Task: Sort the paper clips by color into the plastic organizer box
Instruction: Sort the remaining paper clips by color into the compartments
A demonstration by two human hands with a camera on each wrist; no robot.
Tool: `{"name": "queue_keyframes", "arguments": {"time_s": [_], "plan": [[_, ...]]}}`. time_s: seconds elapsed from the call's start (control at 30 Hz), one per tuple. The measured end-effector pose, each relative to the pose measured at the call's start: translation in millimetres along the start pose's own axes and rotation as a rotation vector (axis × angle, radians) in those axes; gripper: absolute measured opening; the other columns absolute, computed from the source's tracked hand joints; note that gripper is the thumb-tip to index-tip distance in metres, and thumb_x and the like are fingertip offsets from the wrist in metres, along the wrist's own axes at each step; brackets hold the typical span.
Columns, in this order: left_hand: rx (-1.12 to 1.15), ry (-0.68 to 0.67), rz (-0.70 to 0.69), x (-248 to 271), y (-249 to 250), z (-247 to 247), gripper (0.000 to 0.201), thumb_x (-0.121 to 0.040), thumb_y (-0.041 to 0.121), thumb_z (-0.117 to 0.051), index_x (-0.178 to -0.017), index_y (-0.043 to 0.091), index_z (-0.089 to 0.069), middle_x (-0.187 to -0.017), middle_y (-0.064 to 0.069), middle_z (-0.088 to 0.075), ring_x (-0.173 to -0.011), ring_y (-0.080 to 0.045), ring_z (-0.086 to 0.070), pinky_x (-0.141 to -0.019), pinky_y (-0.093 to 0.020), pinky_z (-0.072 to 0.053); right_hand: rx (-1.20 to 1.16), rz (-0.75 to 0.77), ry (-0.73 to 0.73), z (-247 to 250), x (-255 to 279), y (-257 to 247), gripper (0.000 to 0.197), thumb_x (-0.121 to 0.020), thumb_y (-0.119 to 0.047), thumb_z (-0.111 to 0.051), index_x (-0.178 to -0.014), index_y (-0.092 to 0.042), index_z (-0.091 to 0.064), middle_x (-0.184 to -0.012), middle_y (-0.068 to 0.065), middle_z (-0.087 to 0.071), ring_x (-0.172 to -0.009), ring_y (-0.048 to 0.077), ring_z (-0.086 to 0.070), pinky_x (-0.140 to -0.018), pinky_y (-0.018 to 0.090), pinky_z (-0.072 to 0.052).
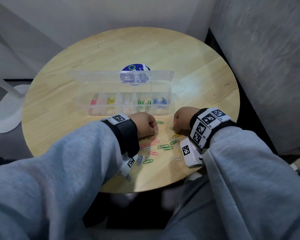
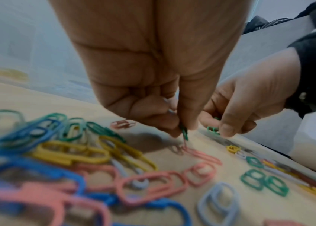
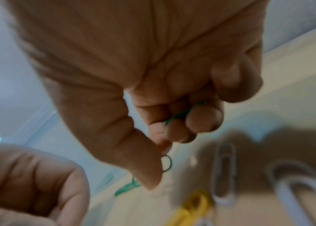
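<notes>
I see the box [image 1: 123, 101] open at centre frame on the tabletop [image 1: 189, 70], clips sorted by colour in its compartments. Below it, my left hand [image 1: 144, 124] pinches a green clip [image 2: 184, 132] in a narrow grip. Loose clips [image 1: 163, 147] lie lower centre. At right, my right hand [image 1: 181, 121] curls round another green clip [image 3: 180, 113].

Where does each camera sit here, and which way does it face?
Head: on the head, looking down at the table, box and loose clips; sleeves and both hands show.
Left wrist: along the left hand pinching a green clip; right hand beyond.
Right wrist: along the right hand holding green clips, blurred.
Shared: both wrist views show the other hand too.
</notes>
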State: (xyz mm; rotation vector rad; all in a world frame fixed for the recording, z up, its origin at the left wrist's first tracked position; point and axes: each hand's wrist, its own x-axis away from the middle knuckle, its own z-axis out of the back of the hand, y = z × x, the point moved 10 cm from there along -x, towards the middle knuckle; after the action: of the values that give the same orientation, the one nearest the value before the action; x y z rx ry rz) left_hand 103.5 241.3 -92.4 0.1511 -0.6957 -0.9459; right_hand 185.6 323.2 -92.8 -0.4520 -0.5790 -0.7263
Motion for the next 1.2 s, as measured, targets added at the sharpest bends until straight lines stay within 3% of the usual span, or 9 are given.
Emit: {"name": "queue_keyframes", "arguments": {"time_s": [0.23, 0.33, 0.43, 0.6, 0.8, 0.9, 1.0, 1.07, 1.2], "plan": [[0.068, 0.016, -0.007, 0.4, -3.4, 3.9, 0.009, -0.086, 0.024, -0.064, -0.089, 0.019, -0.070, -0.074, 0.009, -0.061, -0.068, -0.006, -0.052, -0.060, -0.014, -0.038, -0.136, 0.044, 0.043, 21.3, 13.3, -0.1, 0.012, -0.082, -0.020, -0.064, -0.088, -0.011, -0.060, -0.087, 0.006, -0.059, -0.078, 0.021, -0.052, -0.065, 0.029, -0.042], [0.239, -0.013, 0.017, 1.9, -7.4, 3.9, 0.014, -0.086, 0.023, -0.064, -0.071, 0.023, -0.063, -0.069, 0.007, -0.063, -0.056, -0.004, -0.051, -0.062, -0.019, -0.044, -0.163, 0.053, 0.034, 21.3, 16.3, 0.5, 0.008, -0.084, -0.015, -0.061, -0.086, -0.010, -0.056, -0.087, 0.007, -0.061, -0.079, 0.022, -0.055, -0.073, 0.032, -0.046], [0.480, -0.078, 0.015, 4.0, -2.7, -1.2, 0.020, -0.089, 0.014, -0.061, -0.070, 0.019, -0.057, -0.066, 0.000, -0.059, -0.050, -0.005, -0.051, -0.057, -0.019, -0.044, -0.255, 0.065, 0.030, 23.9, 18.4, 2.3, 0.009, -0.085, -0.008, -0.058, -0.078, -0.011, -0.053, -0.082, 0.009, -0.064, -0.076, 0.023, -0.058, -0.083, 0.037, -0.052], [0.834, -0.161, 0.047, 11.7, 15.6, -13.4, 0.026, -0.097, 0.000, -0.042, -0.074, 0.012, -0.044, -0.069, -0.006, -0.057, -0.039, -0.003, -0.053, -0.039, -0.015, -0.045, -0.471, 0.041, 0.045, 28.7, 23.3, 11.6, 0.025, -0.085, 0.001, -0.047, -0.073, -0.016, -0.062, -0.061, 0.002, -0.052, -0.056, 0.019, -0.050, -0.064, 0.030, -0.048], [0.946, -0.254, 0.176, 17.7, 21.6, -27.7, 0.026, -0.096, 0.012, -0.037, -0.071, 0.013, -0.041, -0.062, -0.002, -0.046, -0.032, -0.005, -0.043, -0.038, -0.015, -0.033, -0.514, -0.067, -0.059, 14.6, 30.0, 16.8, 0.015, -0.088, 0.000, -0.034, -0.082, -0.006, -0.047, -0.063, 0.010, -0.048, -0.058, 0.023, -0.045, -0.057, 0.030, -0.038], [0.800, -0.256, 0.194, 20.6, 20.5, -31.0, 0.023, -0.092, 0.012, -0.047, -0.070, 0.015, -0.041, -0.056, 0.000, -0.038, -0.037, -0.008, -0.034, -0.033, -0.011, -0.023, -0.377, 0.055, 0.016, 24.3, 32.8, 9.7, 0.015, -0.085, -0.005, -0.040, -0.084, -0.013, -0.052, -0.065, 0.004, -0.052, -0.060, 0.020, -0.047, -0.060, 0.029, -0.041], [0.384, -0.223, 0.089, 21.9, 26.4, -28.6, 0.022, -0.084, 0.005, -0.059, -0.072, 0.020, -0.047, -0.059, 0.002, -0.046, -0.043, -0.007, -0.044, -0.032, -0.010, -0.030, -0.219, 0.103, 0.011, 15.4, 35.8, 2.4, 0.015, -0.082, -0.008, -0.054, -0.079, -0.022, -0.056, -0.064, -0.006, -0.051, -0.053, 0.011, -0.043, -0.050, 0.020, -0.037], [0.083, -0.169, 0.041, 22.0, 31.4, -24.6, 0.018, -0.079, 0.011, -0.065, -0.074, 0.023, -0.052, -0.063, 0.007, -0.052, -0.056, -0.009, -0.051, -0.044, -0.017, -0.038, -0.199, 0.092, -0.068, -1.1, 34.7, -2.1, 0.021, -0.079, -0.002, -0.061, -0.074, -0.022, -0.057, -0.061, -0.007, -0.053, -0.050, 0.009, -0.046, -0.047, 0.017, -0.039], [-0.169, -0.110, 0.050, 19.1, 36.9, -25.4, 0.022, -0.075, 0.030, -0.073, -0.092, 0.019, -0.064, -0.076, 0.003, -0.057, -0.076, -0.018, -0.052, -0.061, -0.022, -0.038, -0.080, 0.105, -0.103, -17.0, 29.4, -9.6, 0.019, -0.080, -0.002, -0.061, -0.081, -0.020, -0.057, -0.060, -0.005, -0.053, -0.055, 0.011, -0.048, -0.064, 0.025, -0.044]]}}
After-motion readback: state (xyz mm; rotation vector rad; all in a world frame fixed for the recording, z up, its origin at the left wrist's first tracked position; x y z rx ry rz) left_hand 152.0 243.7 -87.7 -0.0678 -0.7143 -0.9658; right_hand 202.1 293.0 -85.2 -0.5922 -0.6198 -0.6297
